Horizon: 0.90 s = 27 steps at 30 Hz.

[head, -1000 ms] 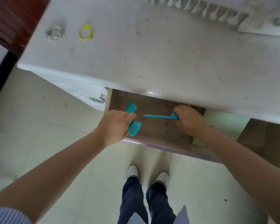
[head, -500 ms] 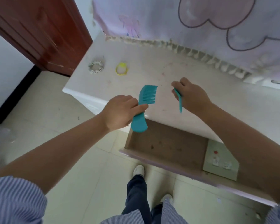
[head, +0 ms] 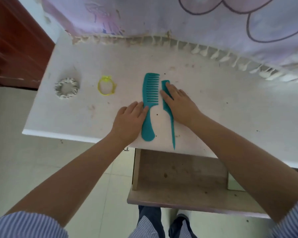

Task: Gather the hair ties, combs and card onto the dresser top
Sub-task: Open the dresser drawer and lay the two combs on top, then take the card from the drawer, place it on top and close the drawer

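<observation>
Both combs are down on the worktop (head: 213, 100), left hand (head: 129, 121) and right hand (head: 181, 105) resting flat, fingers loosely spread. Looks like the card's next, probably from the drawer (head: 179, 176).

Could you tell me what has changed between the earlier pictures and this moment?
Both teal combs came up out of the open drawer and now lie flat, side by side, on the dresser top. The left hand rests against the wide-tooth comb; the right hand lies flat over the tail comb, neither gripping any more. The grey scrunchie and yellow hair tie stayed put.
</observation>
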### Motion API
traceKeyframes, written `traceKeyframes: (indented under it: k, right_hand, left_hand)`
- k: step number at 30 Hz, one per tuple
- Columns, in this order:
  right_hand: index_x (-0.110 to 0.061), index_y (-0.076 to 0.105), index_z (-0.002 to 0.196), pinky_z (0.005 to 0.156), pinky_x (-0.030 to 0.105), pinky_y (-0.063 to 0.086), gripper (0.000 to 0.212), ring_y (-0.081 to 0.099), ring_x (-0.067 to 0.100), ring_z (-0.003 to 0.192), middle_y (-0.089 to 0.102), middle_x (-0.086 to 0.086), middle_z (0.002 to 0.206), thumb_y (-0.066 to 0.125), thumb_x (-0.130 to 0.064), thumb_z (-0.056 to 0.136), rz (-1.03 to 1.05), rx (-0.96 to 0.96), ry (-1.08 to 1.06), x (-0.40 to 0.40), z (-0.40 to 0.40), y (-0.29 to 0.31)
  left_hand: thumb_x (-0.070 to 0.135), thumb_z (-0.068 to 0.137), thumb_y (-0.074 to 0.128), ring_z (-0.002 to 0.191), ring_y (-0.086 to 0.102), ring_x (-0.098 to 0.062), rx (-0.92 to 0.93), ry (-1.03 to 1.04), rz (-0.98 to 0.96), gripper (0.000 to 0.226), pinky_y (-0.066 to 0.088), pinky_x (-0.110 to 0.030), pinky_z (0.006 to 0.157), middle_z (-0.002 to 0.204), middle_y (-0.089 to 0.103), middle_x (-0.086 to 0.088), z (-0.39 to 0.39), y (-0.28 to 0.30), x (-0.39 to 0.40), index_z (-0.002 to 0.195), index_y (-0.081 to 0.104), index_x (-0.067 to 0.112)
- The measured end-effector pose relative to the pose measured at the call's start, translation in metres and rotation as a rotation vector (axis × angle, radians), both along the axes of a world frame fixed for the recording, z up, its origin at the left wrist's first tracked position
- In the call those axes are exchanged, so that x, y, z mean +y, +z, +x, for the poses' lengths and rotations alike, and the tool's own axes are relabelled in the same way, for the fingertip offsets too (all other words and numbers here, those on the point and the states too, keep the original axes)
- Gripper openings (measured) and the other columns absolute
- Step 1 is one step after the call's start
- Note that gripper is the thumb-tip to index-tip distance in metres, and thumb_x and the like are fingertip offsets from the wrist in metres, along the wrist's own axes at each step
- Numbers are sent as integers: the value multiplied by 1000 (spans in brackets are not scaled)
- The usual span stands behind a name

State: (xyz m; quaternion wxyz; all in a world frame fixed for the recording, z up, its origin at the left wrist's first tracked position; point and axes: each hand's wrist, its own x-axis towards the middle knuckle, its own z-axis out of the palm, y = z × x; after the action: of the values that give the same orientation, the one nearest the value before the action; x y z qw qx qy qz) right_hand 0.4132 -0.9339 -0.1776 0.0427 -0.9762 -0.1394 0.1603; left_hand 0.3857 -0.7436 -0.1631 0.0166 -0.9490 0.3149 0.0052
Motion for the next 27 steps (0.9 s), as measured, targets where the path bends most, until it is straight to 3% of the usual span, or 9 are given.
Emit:
traceKeyframes:
  k: [7,9,11,13,14,17,20,24,27]
  right_hand:
    - [-9,14,146,117,34,18,64,16,28,143,5,15,158,35,9,89,339,-23,-354,-19,-40,10]
    - [2,36,137,110,38,34,53,38,32,133,32,25,147,39,13,84,451,-190,-455,-41,-77,17]
    - [11,57,113,86,33,49,36,59,27,101,62,32,109,45,9,80,506,-337,-440,-71,-131,20]
    - [12,63,99,66,28,45,30,54,18,76,67,28,82,44,-1,80,481,-264,-404,-104,-190,16]
    - [10,64,99,66,32,46,30,57,21,76,68,27,81,45,-3,80,430,-152,-399,-122,-215,8]
    - [3,52,122,91,40,46,38,57,37,109,61,25,117,55,-4,85,158,283,-543,-180,-257,-22]
    - [2,39,131,98,39,42,50,48,38,121,50,24,132,56,-12,87,51,465,-891,-224,-262,-48]
    - [0,50,125,98,37,46,40,53,35,118,56,20,131,56,-14,88,435,486,-1259,-236,-252,-71]
    - [2,53,120,92,36,47,37,55,36,116,58,22,128,59,-10,86,506,477,-1371,-236,-253,-78]
  left_hand:
    - [-9,81,60,117,53,-48,138,254,-140,47,48,-55,93,129,53,-35,-26,16,-24,126,49,-12]
    - [-13,72,60,101,61,-47,101,174,-312,43,54,-50,83,112,63,-37,-50,19,-45,114,57,-16]
    - [-5,72,50,88,61,-37,59,7,-485,34,53,-39,74,94,70,-31,-88,15,-74,102,66,-12]
    - [5,73,41,76,64,-32,163,-175,-530,38,55,-32,64,83,72,-24,-127,4,-110,93,71,-6]
    - [6,74,40,77,67,-31,295,-203,-486,38,58,-30,63,86,72,-23,-145,-2,-130,95,71,-4]
    - [7,93,41,110,56,-30,765,29,-218,33,48,-33,89,123,58,-20,-182,-36,-193,122,53,-1]
    - [7,98,40,115,54,-33,1089,267,-208,30,45,-33,90,129,56,-22,-197,-61,-248,122,51,-4]
    - [9,97,41,121,50,-33,1201,567,-375,33,45,-32,96,134,52,-21,-202,-83,-296,127,48,-2]
    - [8,94,44,114,56,-35,1181,772,-462,30,50,-36,92,126,59,-21,-201,-94,-304,120,56,-1]
